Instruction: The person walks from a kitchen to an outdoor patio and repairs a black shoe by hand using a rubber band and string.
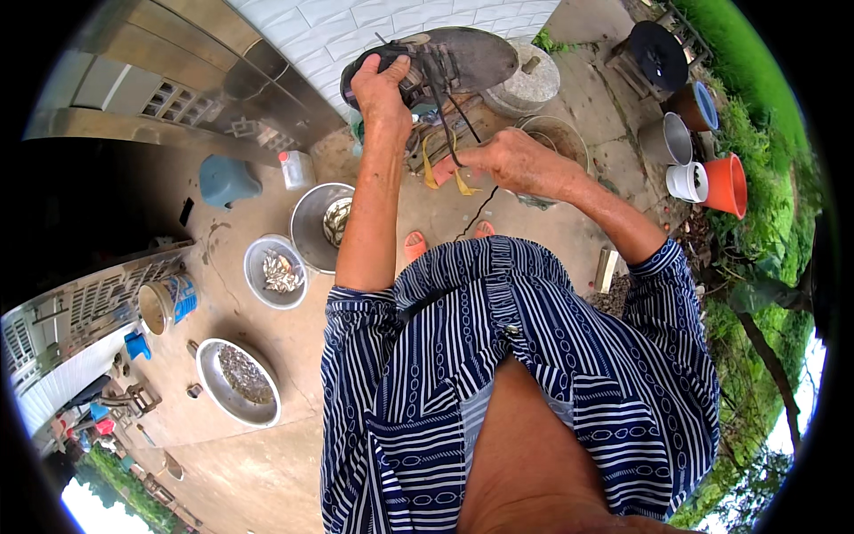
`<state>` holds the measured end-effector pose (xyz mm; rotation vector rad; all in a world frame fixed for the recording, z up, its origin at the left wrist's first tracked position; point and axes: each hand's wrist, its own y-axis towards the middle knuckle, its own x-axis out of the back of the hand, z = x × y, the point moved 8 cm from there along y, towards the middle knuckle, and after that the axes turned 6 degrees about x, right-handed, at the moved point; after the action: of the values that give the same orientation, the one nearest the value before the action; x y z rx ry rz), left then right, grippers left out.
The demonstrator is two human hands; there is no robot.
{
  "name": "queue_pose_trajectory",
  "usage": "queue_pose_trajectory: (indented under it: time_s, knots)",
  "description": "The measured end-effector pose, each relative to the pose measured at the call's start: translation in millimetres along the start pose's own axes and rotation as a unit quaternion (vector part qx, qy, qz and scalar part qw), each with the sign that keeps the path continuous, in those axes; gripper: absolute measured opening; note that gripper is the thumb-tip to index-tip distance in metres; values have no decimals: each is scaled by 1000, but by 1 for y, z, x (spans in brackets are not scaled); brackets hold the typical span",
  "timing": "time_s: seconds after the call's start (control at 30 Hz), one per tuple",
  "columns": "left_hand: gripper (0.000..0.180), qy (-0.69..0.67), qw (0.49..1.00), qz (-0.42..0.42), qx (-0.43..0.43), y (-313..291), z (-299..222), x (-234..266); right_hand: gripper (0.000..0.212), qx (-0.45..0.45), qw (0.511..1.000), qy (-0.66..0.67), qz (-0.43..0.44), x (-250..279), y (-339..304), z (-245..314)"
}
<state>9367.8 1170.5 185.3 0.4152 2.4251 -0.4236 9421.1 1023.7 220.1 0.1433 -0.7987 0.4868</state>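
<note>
My left hand (383, 87) is wrapped around the heel end of a worn dark lace-up shoe (473, 60), held up in front of me with its toe pointing right. The thumb presses on the shoe near its opening. Below the toe, my right hand (525, 163) pinches a dark shoelace (466, 119) that runs down from the shoe's eyelets. A loose dark end (481, 211) of lace hangs beneath that hand. Yellow strips (431, 166) show just left of my right fingers; whether they touch the hand I cannot tell.
Behind the shoe stands a round stone block (531, 86) by a white tiled wall (316, 36). Metal basins (212, 374) with small fish and a blue stool (228, 181) are at left. Several buckets, one orange (735, 186), line the right edge beside greenery.
</note>
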Motion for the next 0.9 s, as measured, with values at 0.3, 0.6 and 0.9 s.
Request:
queue_pose_trajectory:
  time_s: [0.3, 0.6, 0.9]
  knots:
    - [17, -25, 999, 28, -33, 16, -40, 2, 19, 66, 976, -208, -23, -21, -25, 7]
    - [31, 141, 984, 85, 72, -18, -14, -40, 16, 149, 891, -346, -255, 97, 17, 32]
    - [20, 172, 962, 168, 129, -30, 7, -36, 14, 129, 878, -358, -290, 94, 15, 3]
